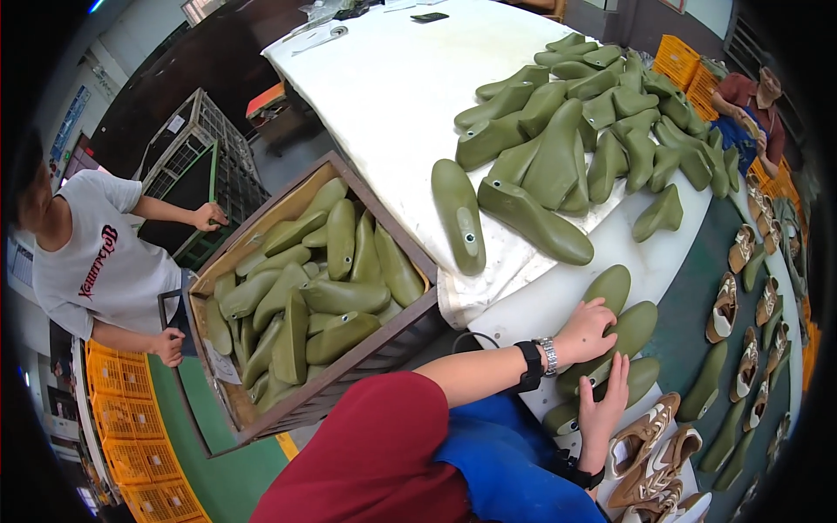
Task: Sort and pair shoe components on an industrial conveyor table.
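Our left hand (pixel 586 329) and right hand (pixel 604 410) are lying spread and flat on green shoe lasts (pixel 632 329) at the near right of the white table (pixel 384 96).

Maroon top, blue apron, black wristband (beside a silver watch (pixel 547 355))

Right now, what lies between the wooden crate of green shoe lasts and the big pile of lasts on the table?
In the head view, between the wooden crate and the pile lies one single last on white cloth.
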The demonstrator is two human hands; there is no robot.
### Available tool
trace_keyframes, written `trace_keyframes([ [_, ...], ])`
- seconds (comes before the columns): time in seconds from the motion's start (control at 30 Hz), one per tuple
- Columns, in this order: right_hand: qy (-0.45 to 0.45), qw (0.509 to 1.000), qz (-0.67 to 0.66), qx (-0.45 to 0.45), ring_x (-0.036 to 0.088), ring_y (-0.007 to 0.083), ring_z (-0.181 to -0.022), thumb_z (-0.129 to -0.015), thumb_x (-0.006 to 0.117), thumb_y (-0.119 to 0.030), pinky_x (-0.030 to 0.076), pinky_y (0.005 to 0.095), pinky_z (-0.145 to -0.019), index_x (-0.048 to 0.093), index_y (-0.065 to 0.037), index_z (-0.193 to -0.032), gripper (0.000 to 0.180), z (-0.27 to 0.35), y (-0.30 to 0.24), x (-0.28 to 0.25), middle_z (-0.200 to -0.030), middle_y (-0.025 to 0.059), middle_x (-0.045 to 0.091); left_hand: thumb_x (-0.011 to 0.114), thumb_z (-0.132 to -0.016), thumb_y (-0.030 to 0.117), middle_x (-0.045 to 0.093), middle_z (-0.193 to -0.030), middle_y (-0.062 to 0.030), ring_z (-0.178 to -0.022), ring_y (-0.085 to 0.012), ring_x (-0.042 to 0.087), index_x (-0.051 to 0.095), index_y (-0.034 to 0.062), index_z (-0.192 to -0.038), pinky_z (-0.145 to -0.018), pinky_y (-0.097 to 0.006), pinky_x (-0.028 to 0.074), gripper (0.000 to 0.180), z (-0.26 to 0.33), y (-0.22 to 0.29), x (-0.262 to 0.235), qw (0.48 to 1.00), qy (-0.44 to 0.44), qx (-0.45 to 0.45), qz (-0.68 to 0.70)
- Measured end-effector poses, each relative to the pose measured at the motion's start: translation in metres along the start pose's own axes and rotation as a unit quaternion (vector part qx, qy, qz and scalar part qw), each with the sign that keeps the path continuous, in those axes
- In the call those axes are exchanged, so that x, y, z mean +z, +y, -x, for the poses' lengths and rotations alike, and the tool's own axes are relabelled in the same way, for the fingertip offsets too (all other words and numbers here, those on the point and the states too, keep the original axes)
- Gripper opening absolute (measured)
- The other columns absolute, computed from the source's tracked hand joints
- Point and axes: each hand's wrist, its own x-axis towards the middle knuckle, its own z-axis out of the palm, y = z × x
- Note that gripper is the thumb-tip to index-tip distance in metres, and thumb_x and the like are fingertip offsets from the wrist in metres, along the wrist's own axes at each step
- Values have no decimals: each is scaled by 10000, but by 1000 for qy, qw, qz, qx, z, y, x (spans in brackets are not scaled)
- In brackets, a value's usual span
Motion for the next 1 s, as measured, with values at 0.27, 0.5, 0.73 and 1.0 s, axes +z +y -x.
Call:
trace_keyframes([
  [0.27, 1, 1000, -14, -1, 438, 382, -1178, -704, 727, -242, 319, 438, -1003, 401, -59, -1347, 744, 0, -7, 0, -1390, 202, 377, 649, -743, 177, 627, -1020, -124, -1202, -363, 439, 624, 21, -939, -988, -419, 340, 251, 3, -3, -5, 1000, -11, 12, 1],
  [0.5, 57, 998, 4, -26, 486, 365, -1111, -665, 733, -318, 364, 450, -913, 502, -66, -1244, 673, -2, -1, -1, -1280, 214, 472, 638, -747, 166, 603, -1061, -178, -1143, -382, 476, 629, 34, -966, -1009, -425, 366, 256, -3, 1, -4, 997, -40, 59, -30],
  [0.73, 86, 995, -36, -30, 439, 361, -1174, -779, 653, -354, 358, 479, -959, 464, -139, -1302, 596, 20, 15, -4, -1293, 187, 447, 607, -804, 80, 603, -1105, -171, -1211, -356, 445, 615, 1, -1007, -1020, -391, 342, 217, -1, -2, -21, 996, -84, -11, -8],
  [1.0, -102, 986, -38, 122, 616, 330, -718, -796, 602, -508, 486, 416, -586, 451, -178, -1306, 626, 79, 8, -44, -852, 147, 596, 607, -805, 77, 604, -1098, -158, -1205, -372, 444, 615, 7, -1004, -1015, -407, 344, 211, -2, 4, -11, 995, -101, 21, -16],
])
